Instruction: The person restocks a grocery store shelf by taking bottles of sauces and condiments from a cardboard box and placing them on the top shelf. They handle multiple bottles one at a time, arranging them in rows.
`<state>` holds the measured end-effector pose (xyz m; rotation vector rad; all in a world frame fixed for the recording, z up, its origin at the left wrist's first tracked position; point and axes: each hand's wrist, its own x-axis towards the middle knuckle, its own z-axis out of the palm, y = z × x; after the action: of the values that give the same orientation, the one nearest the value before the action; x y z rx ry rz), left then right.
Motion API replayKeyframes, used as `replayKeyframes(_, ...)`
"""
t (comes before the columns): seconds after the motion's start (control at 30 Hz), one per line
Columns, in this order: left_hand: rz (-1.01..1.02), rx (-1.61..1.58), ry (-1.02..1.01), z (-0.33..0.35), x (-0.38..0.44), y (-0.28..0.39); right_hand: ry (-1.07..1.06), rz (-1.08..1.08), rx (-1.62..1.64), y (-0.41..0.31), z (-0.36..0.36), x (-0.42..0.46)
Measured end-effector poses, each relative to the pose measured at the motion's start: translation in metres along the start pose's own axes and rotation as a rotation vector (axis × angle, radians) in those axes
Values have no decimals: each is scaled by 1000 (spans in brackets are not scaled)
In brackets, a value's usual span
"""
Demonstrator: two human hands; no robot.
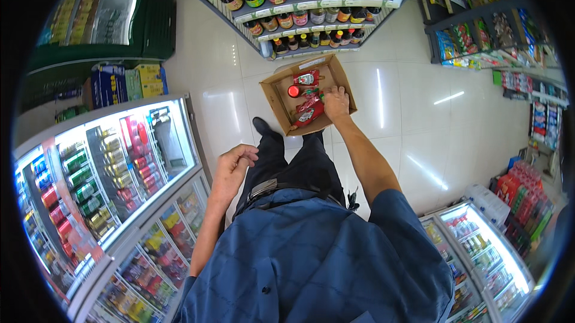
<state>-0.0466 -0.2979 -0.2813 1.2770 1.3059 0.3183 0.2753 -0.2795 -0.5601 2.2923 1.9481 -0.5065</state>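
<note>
An open cardboard box [277,106] sits before me, close to my legs. Inside lie several red sauce bottles, some with white labels, among them one ketchup bottle [306,78] near the far side. A bright red cap [294,91] faces up beside it. Another labelled red bottle [307,116] lies towards the near side. My right hand [337,102] reaches over the right wall into the box, fingers curled downward near a green cap; whether it grips anything is hidden. My left hand [237,160] hangs in the air left of my waist, loosely bent and holding nothing.
Just beyond the box stands a shelf rack [310,8] of sauce jars and bottles. A lit drinks cooler [130,165] is on the left, another cooler [485,251] at lower right. Snack racks [467,44] are at upper right. Pale floor tiles [395,98] run between them.
</note>
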Motion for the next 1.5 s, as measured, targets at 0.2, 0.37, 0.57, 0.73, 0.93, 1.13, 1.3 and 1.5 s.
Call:
replayKeyframes(0.2, -16, -25, 73, 11, -6, -3, -162, -167, -3, 28, 18, 21)
replayKeyframes(0.37, 13, -24, 39, 5, 12, -4, -199, -114, 77, 38, -19, 29)
replayKeyframes(0.57, 37, -5, -10, -3, 38, 2, -194, -128, 140, 54, -85, 18)
replayKeyframes(0.73, 120, 27, -84, -6, 61, 3, -116, -202, 283, 52, -170, -11)
replayKeyframes(0.93, 173, 122, -164, -5, 84, 35, -225, -254, 384, 21, -274, -43)
replayKeyframes(1.13, 315, 156, -352, 11, 104, 68, -430, -405, 773, 4, -338, -46)
replayKeyframes(1.3, 177, -142, -606, 20, 115, 80, -458, -417, 1242, -1, -348, -32)
replayKeyframes(1.5, 119, -394, -629, 26, 111, 76, -365, -270, 1433, 6, -319, -3)
